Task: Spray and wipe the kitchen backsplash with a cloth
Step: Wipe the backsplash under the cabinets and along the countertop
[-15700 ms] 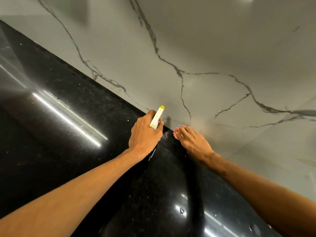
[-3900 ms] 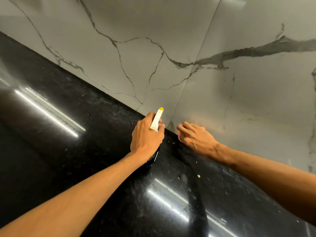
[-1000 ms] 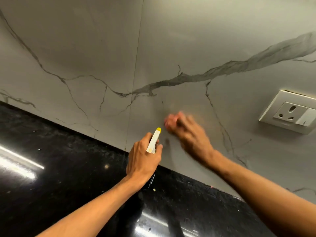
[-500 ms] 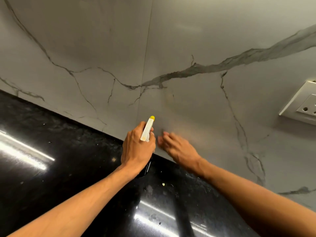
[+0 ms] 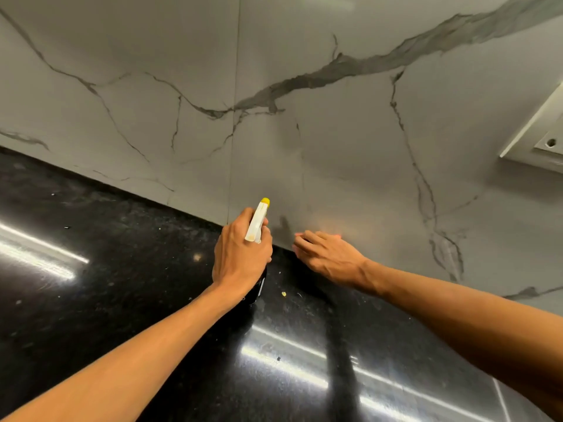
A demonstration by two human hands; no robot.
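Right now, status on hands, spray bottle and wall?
Left hand grips spray bottle, nozzle toward backsplash. Right hand flat on backsplash by countertop; cloth not visible. Socket plate upper right, clear of hands.

— What is down there?
— A black shiny counter [image 5: 122, 284]. At the back it meets the grey backsplash [image 5: 335, 147].
— Is anything lying on it?
— A little yellow crumb [image 5: 284, 294] near the middle. A small dark bit [image 5: 278, 358] lies closer to us. A tiny white speck [image 5: 53, 194] sits far left.
— And the white lines?
— Long stripes of light [image 5: 45, 257] shine on the top.
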